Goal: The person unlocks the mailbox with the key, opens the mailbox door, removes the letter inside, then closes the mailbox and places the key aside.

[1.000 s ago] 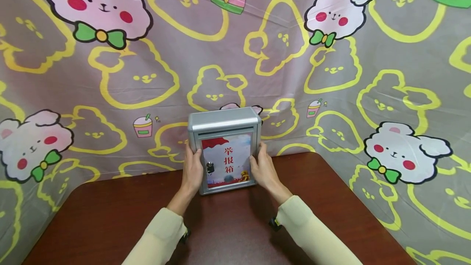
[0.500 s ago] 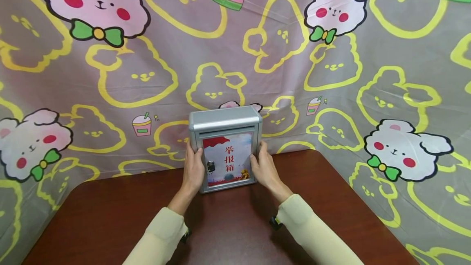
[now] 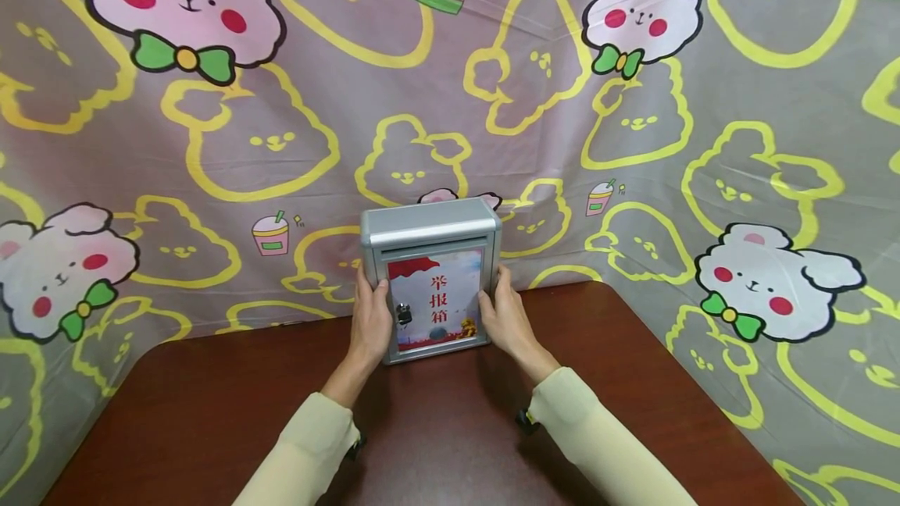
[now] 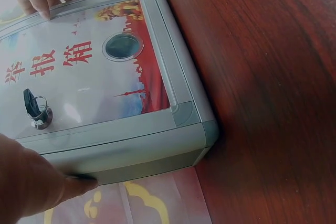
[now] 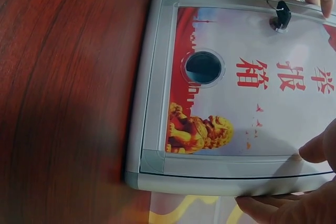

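Observation:
A silver-grey metal report box (image 3: pixel 432 225) with a slot under its top edge stands upright on the table, between both hands. Its front panel bears red Chinese characters, a golden lion and a round window (image 4: pixel 122 46). A key (image 5: pixel 284 15) with a black head and a ring sits in the lock on the panel's left side. My left hand (image 3: pixel 370 322) grips the box's left side, thumb at the front edge. On the opposite side my right hand (image 3: pixel 508 320) grips it likewise, its thumb on the front frame and its fingers (image 5: pixel 257 208) along the side.
The dark red-brown table (image 3: pixel 450 428) has rounded far corners. Behind it and on both sides hangs a patterned cloth (image 3: pixel 422 100) with cartoon rabbits and yellow outlines; the box stands close to the back cloth.
The head view has tilted slightly, so the scene sits a little higher or lower by parts. Both hands keep their grip on the box, which stays in nearly the same place.

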{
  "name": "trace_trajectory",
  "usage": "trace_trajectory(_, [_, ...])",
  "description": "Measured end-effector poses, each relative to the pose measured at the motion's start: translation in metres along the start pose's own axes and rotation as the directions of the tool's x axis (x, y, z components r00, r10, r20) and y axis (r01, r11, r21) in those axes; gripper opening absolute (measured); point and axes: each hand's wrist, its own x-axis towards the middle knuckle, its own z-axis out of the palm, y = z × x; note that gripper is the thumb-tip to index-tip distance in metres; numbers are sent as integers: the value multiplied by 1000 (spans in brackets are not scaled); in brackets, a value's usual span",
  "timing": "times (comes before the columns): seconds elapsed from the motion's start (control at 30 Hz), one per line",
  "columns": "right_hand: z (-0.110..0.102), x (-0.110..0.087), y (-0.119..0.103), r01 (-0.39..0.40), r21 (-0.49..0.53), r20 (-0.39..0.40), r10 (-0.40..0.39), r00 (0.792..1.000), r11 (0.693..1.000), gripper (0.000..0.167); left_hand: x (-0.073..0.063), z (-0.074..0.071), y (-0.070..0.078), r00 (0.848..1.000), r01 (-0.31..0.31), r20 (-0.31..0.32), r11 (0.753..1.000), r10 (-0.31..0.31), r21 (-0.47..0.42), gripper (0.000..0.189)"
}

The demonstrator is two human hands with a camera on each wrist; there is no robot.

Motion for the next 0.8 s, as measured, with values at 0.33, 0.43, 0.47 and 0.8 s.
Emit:
trace_trajectory(0.33, [0,3,3,4,-4,-8,-4,1000,1000,54,0,3,2,1000,-6,-27,1000,6,-1,61])
trace_trajectory(0.43, [0,3,3,4,2,-5,-4,1000,1000,54,0,4,2,999,-5,-32,1000,4,-8,61])
trace_trajectory(0.47, [0,3,4,3,2,-3,-3,1000,1000,53,0,4,2,1000,-5,-31,1000,5,-11,61])
trace_trajectory(0.8, [-1,2,6,12,-10,27,-12,1000,1000,53,-1,2,1,1000,-7,-7,999,7,-32,62])
